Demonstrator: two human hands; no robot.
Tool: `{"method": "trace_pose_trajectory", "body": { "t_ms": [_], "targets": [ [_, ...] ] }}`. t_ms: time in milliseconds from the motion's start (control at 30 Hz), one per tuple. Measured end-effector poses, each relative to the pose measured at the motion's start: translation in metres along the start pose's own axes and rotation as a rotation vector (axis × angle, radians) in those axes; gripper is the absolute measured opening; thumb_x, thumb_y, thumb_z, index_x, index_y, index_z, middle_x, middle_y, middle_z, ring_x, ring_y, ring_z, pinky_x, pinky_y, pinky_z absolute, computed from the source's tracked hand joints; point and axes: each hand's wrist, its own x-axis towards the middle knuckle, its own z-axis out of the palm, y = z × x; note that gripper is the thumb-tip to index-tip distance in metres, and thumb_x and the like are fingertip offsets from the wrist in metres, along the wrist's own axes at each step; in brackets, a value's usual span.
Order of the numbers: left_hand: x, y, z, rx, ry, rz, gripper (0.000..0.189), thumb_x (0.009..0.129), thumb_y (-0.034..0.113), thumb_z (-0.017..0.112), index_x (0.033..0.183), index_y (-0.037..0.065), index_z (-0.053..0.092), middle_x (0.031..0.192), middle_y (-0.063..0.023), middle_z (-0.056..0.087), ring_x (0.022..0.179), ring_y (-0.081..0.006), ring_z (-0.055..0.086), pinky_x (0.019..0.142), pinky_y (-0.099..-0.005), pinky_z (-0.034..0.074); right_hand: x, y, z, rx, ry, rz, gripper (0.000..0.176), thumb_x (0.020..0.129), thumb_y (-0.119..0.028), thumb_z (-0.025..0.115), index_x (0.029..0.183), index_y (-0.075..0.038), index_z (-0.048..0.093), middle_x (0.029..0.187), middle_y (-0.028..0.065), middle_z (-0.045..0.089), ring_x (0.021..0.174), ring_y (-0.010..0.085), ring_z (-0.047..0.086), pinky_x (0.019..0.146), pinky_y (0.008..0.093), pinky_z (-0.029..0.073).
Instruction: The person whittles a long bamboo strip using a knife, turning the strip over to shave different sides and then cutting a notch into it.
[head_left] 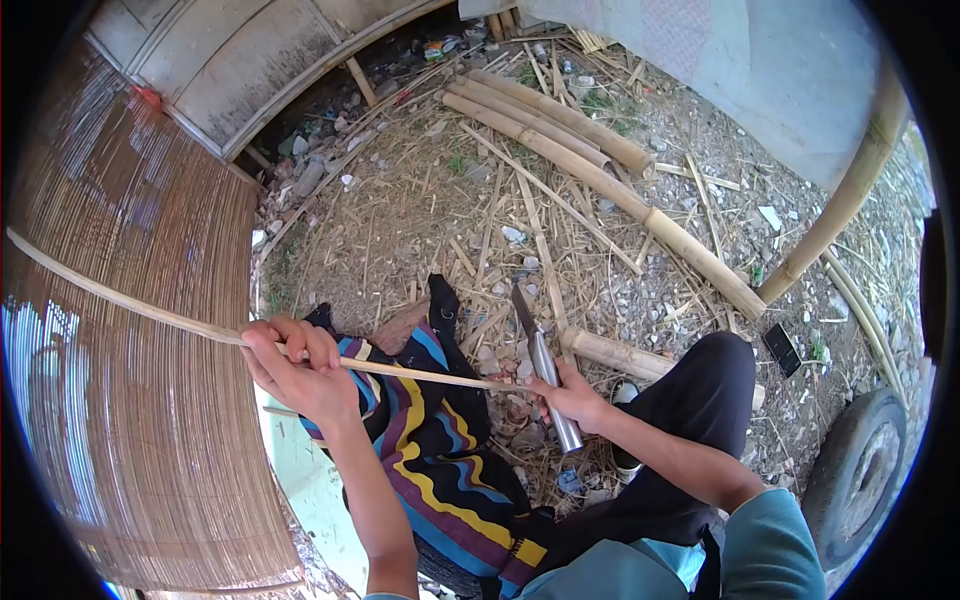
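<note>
My left hand (pixel 292 365) is closed around a long thin bamboo strip (pixel 130 300), which runs from the far left across to my right hand. My right hand (pixel 568 398) grips a knife with a metal tube handle (pixel 543 365); its dark blade (pixel 523 310) points up and away. The strip's right end meets the fingers of my right hand beside the handle. Below the strip, a striped cloth (pixel 430 450) in black, yellow, purple and blue lies over my left leg.
Bamboo poles (pixel 600 180) lie on the littered ground ahead, with a shorter pole (pixel 620 355) near my right knee. A slatted bamboo screen (pixel 150 430) stands at left. To the right are a phone (pixel 782 349), a tyre (pixel 855 480) and a slanting bamboo post (pixel 840 220).
</note>
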Motion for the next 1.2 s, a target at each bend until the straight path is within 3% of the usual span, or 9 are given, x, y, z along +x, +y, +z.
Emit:
{"method": "trace_pose_trajectory", "body": {
  "t_ms": [67, 267, 433, 533, 600, 767, 867, 1033, 1200],
  "targets": [
    [-0.002, 0.002, -0.006, -0.003, 0.015, 0.006, 0.03, 0.093, 0.035, 0.046, 0.078, 0.01, 0.041, 0.057, 0.0019, 0.031, 0.038, -0.0046, 0.023, 0.033, -0.0203, 0.018, -0.017, -0.014, 0.01, 0.191, -0.047, 0.166, 0.035, 0.089, -0.025, 0.056, 0.111, -0.009, 0.035, 0.072, 0.0039, 0.049, 0.048, 0.0099, 0.046, 0.043, 0.0261, 0.044],
    [0.003, 0.0, -0.017, -0.005, 0.024, 0.004, 0.031, 0.093, 0.036, 0.045, 0.078, 0.009, 0.041, 0.057, 0.0018, 0.03, 0.037, -0.0046, 0.022, 0.032, -0.0204, 0.018, -0.035, 0.005, 0.034, 0.289, -0.126, 0.144, 0.03, 0.091, -0.023, 0.052, 0.112, -0.012, 0.034, 0.07, 0.0026, 0.046, 0.048, 0.01, 0.045, 0.041, 0.0259, 0.043],
    [0.004, 0.002, -0.019, -0.02, 0.046, -0.005, 0.031, 0.093, 0.036, 0.045, 0.079, 0.01, 0.042, 0.057, 0.0018, 0.03, 0.037, -0.0043, 0.022, 0.032, -0.0204, 0.018, -0.067, -0.013, 0.075, -0.087, -0.183, -0.187, 0.04, 0.094, -0.026, 0.045, 0.126, -0.004, 0.035, 0.061, 0.0023, 0.049, 0.048, 0.0088, 0.051, 0.041, 0.0264, 0.041],
    [0.004, 0.003, -0.022, -0.049, 0.038, -0.01, 0.031, 0.093, 0.037, 0.044, 0.078, 0.01, 0.044, 0.057, 0.002, 0.03, 0.037, -0.0042, 0.021, 0.032, -0.0203, 0.017, -0.074, -0.026, 0.094, -0.363, -0.186, -0.459, 0.038, 0.093, -0.023, 0.044, 0.125, -0.004, 0.035, 0.067, 0.0152, 0.056, 0.054, 0.0273, 0.058, 0.054, 0.0357, 0.046],
    [0.003, 0.003, -0.023, -0.065, 0.026, -0.01, 0.031, 0.093, 0.037, 0.044, 0.078, 0.01, 0.045, 0.056, 0.0023, 0.03, 0.037, -0.0042, 0.02, 0.032, -0.0203, 0.017, -0.075, -0.024, 0.108, -0.428, -0.152, -0.641, 0.035, 0.091, -0.016, 0.046, 0.12, 0.0, 0.036, 0.065, 0.0145, 0.058, 0.058, 0.0262, 0.063, 0.054, 0.0367, 0.047],
    [0.004, 0.003, -0.03, -0.045, -0.004, 0.046, 0.032, 0.093, 0.038, 0.044, 0.078, 0.01, 0.045, 0.056, 0.0032, 0.03, 0.037, -0.0041, 0.018, 0.031, -0.0199, 0.015, -0.058, 0.008, 0.113, -0.374, -0.059, -0.465, 0.029, 0.09, -0.022, 0.051, 0.106, 0.0, 0.04, 0.062, 0.0234, 0.056, 0.059, 0.042, 0.058, 0.051, 0.0459, 0.046],
    [0.005, 0.004, -0.037, -0.061, 0.032, 0.054, 0.032, 0.093, 0.038, 0.045, 0.077, 0.011, 0.046, 0.056, 0.0035, 0.03, 0.037, -0.0036, 0.018, 0.031, -0.0196, 0.015, -0.045, 0.044, 0.088, -0.455, 0.088, -0.349, 0.028, 0.09, -0.025, 0.05, 0.099, 0.0, 0.042, 0.061, 0.0236, 0.056, 0.059, 0.042, 0.059, 0.05, 0.0462, 0.046],
    [0.008, 0.002, -0.039, 0.005, 0.137, 0.063, 0.038, 0.092, 0.042, 0.045, 0.073, 0.011, 0.037, 0.056, 0.0031, 0.026, 0.035, -0.0032, 0.018, 0.028, -0.0189, 0.016, -0.01, 0.135, 0.022, -0.42, 0.202, 0.061, 0.032, 0.092, -0.032, 0.047, 0.094, 0.0, 0.045, 0.057, 0.018, 0.056, 0.051, 0.0325, 0.061, 0.044, 0.0397, 0.045],
    [0.001, 0.005, -0.027, 0.094, 0.111, 0.112, 0.037, 0.093, 0.039, 0.045, 0.071, 0.011, 0.036, 0.055, 0.0032, 0.027, 0.037, -0.0029, 0.019, 0.03, -0.0189, 0.018, -0.036, 0.089, 0.062, -0.251, 0.099, -0.093, 0.029, 0.092, -0.03, 0.047, 0.096, -0.002, 0.044, 0.055, 0.0133, 0.054, 0.042, 0.0236, 0.057, 0.041, 0.0355, 0.044]
  ]
}}
